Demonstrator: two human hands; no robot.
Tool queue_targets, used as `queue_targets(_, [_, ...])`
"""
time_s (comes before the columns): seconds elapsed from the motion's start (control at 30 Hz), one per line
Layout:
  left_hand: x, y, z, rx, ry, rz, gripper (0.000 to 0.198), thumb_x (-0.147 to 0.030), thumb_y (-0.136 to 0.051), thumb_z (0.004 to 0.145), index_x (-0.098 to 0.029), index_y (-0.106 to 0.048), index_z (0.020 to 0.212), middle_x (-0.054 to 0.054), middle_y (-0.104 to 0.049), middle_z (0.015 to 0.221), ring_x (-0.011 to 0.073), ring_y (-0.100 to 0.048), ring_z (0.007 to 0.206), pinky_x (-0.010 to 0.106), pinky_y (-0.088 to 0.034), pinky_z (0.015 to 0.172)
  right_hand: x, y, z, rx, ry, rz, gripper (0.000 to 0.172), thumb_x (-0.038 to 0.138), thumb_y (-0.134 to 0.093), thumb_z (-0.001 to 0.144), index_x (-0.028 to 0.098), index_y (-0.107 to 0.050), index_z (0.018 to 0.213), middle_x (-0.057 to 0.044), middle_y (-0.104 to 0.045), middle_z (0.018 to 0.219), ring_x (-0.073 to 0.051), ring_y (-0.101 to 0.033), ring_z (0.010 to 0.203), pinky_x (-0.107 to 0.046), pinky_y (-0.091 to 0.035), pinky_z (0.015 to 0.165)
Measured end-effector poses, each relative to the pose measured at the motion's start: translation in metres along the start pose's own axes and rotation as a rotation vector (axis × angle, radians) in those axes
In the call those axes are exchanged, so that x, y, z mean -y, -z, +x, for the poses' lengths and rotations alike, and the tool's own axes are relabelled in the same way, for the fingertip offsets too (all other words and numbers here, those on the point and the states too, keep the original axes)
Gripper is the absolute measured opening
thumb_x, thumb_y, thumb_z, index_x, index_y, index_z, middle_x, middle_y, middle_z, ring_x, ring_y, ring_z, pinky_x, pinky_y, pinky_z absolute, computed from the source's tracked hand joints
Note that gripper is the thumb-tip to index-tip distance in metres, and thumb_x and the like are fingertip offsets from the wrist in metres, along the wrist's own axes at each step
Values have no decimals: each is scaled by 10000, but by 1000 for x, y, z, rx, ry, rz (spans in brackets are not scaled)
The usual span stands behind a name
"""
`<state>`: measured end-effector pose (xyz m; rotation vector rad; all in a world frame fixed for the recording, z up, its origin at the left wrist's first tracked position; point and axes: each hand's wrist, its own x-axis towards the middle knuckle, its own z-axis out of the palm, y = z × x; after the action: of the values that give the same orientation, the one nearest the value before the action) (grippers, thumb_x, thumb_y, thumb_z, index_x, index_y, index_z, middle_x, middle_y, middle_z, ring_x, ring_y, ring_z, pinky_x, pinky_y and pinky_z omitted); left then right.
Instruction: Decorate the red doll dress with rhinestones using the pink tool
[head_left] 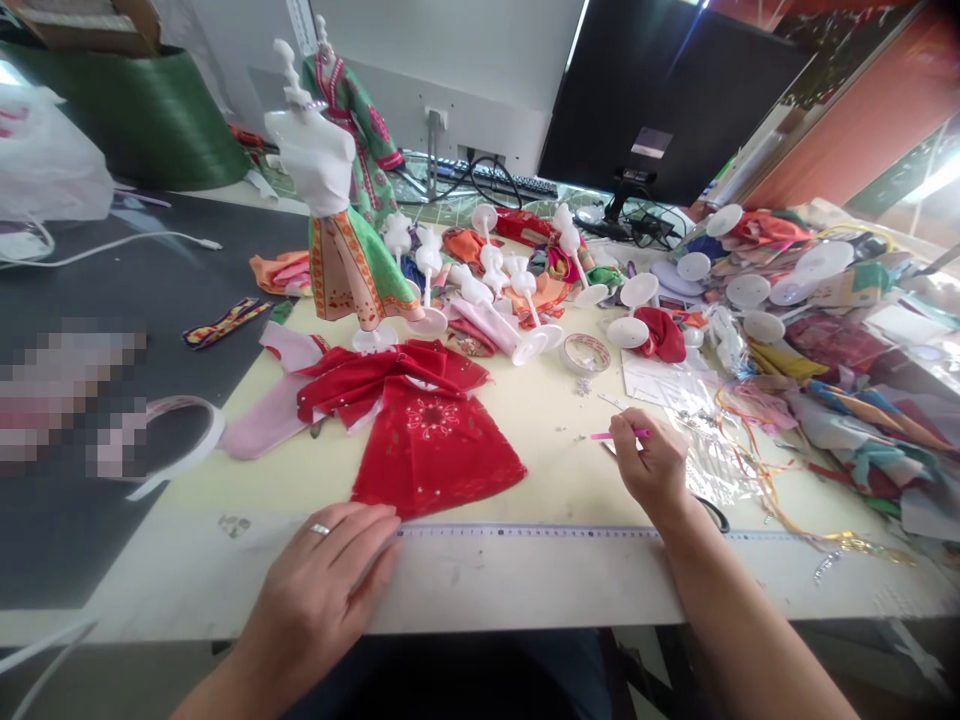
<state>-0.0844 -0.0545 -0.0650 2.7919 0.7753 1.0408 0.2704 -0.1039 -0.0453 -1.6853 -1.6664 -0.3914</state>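
A small red garment panel (450,455) with a pale flower pattern and a flared lower edge lies flat on the cream table. My left hand (330,570), with a ring on one finger, rests palm down at its lower left edge, fingers stretched out and touching the cloth. To the right of the panel, my right hand (651,460) is closed around a thin pink stick (602,436). The stick's tip points left, close to tiny bead-like bits (582,437) on the table. More red cloth (345,385) lies bunched behind the panel.
A measuring tape (495,532) runs along the table's front. Behind stand a dressed doll mannequin (315,160) and several small white doll stands (491,268). Tape rolls (586,354), clear plastic bags (709,460) and heaped fabric (847,350) lie around. Monitors (660,100) stand at the back.
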Motion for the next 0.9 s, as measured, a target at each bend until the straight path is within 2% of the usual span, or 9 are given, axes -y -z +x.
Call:
queue_targets(0.67, [0,0,0,5,14,4,252,-71,-637,777,-108,-628,1026,91,-677,966,221,-593,931,396,-490,856,3,1,0,-27,-18,27,220,176,-481,862,193,-474,644,46,-430,528,-87,-387,488,-236,-318,511])
queue_targets(0.9, [-2,2,1,-18,14,4,224,-103,-598,798,-130,-616,1020,89,-689,939,218,-617,910,395,-503,854,3,2,-4,-82,-89,155,203,179,-494,863,192,-506,661,33,-479,557,-101,-450,515,-254,-362,527])
